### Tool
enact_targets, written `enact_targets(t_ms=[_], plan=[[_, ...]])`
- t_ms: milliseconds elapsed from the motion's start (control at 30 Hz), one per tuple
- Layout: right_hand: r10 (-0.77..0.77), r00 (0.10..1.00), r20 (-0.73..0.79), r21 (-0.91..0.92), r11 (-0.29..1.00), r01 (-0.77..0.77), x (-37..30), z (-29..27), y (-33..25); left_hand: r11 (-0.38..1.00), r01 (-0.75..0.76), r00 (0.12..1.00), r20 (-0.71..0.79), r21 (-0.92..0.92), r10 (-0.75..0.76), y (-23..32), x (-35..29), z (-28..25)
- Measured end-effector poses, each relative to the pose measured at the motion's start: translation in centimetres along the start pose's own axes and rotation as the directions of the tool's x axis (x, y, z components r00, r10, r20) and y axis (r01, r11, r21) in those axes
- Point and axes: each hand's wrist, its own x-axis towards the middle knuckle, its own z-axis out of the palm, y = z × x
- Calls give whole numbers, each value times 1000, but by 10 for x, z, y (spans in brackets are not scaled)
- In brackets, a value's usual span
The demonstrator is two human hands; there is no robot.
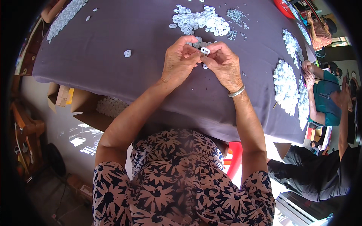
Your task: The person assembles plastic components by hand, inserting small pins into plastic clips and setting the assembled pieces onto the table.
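Observation:
My two hands meet above the dark tablecloth. My right hand [225, 64], with a bracelet at the wrist, pinches a small white oval plastic piece with two holes [205, 50] between thumb and fingers. Close against its left side are the closed fingertips of my left hand [180, 61]; what they grip, if anything, is too small to make out. Just beyond the hands lies a heap of similar white pieces [203, 22], partly hidden by my fingers at its near end. Small metal screw-like pins [235, 15] are scattered to the right of that heap.
A single white piece [128, 53] lies left of my hands. More white heaps sit at the far left [67, 18] and along the right edge [285, 86]. A red bowl [284, 8] stands far right. Other people [325, 96] are on the right; an open cardboard box [88, 103] is below the table.

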Motion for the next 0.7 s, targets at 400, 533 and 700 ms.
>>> enact_targets(t_ms=[400,533,700], plan=[[-115,993,22,-194,974,117,-5,-8,-6,997,51,989,140,-64,-42,10,-4,-3],[-184,983,-16,-265,949,173,-6,-2,-11,995,67,986,161,-78,-53,12,-4,-5],[-281,959,-25,-479,846,235,-7,0,-25,995,77,985,157,-65,-66,16,-3,-2]])
